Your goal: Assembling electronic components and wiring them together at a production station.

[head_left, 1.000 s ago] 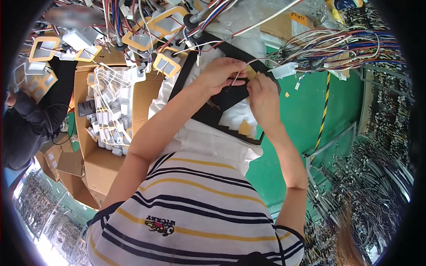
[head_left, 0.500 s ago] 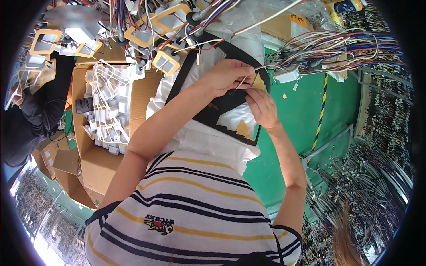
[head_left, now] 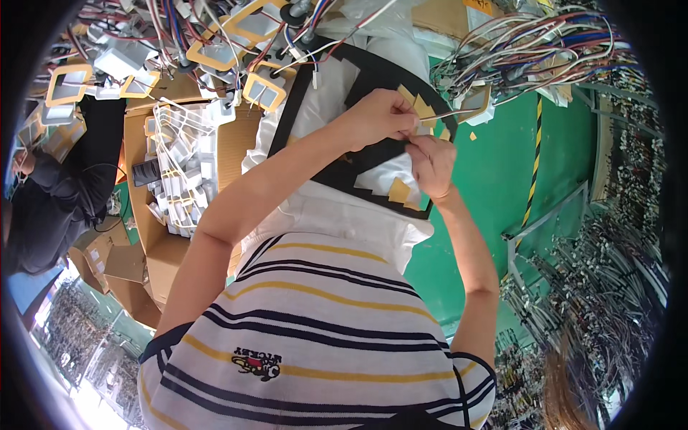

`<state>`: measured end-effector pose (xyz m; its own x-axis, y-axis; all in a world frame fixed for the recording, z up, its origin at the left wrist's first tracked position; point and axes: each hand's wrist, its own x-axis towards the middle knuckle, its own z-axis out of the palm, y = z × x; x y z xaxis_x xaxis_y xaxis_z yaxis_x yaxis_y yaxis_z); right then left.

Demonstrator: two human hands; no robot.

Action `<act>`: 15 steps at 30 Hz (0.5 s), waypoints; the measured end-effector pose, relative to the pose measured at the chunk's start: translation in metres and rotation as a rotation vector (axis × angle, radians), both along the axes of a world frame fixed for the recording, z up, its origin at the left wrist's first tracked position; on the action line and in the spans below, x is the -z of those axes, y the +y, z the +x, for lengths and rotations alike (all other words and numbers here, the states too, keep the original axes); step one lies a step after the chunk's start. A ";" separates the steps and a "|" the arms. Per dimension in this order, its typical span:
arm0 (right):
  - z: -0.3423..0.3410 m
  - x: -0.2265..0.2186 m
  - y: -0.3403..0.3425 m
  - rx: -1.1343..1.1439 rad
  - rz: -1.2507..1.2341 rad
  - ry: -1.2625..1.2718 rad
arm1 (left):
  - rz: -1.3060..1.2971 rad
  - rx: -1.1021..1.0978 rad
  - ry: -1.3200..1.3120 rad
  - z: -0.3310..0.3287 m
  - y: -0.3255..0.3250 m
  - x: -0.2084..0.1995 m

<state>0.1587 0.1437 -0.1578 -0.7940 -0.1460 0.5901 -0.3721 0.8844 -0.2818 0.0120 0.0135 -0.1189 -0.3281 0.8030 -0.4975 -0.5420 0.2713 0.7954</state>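
Observation:
My left hand (head_left: 385, 118) pinches the end of a thin cable (head_left: 454, 112), which runs right to a white part with a tan rim (head_left: 479, 107). Just below and to the right, my right hand (head_left: 433, 161) has its fingertips pressed together, close against the left ones. Whatever sits between the right fingertips is too small and covered to make out. Under both hands lies a black sheet with cut-out openings (head_left: 373, 188) on white cloth over my lap. Tan paper tabs (head_left: 399, 190) stick to it.
Bundles of coloured wires (head_left: 530, 61) hang at the far right, more at the far left with tan-rimmed white parts (head_left: 265, 89). An open cardboard box (head_left: 233, 158) of white parts stands left. Beyond it is a person in dark clothes (head_left: 57, 208). A metal rail (head_left: 548, 215) stands right.
Both hands have shifted slightly right and come closer together. The tan-rimmed part on the cable now shows its rim. The loose wire end seen between the hands is now covered by fingers.

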 end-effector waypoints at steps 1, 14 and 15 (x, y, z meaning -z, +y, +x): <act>0.005 -0.001 -0.005 0.012 -0.005 -0.003 | 0.014 -0.002 0.070 0.000 -0.002 0.005; -0.014 -0.057 -0.035 0.362 0.055 -0.362 | -0.064 -0.073 -0.100 -0.005 -0.002 0.000; -0.014 -0.059 -0.036 0.363 0.055 -0.363 | -0.074 -0.092 -0.107 -0.004 -0.003 -0.001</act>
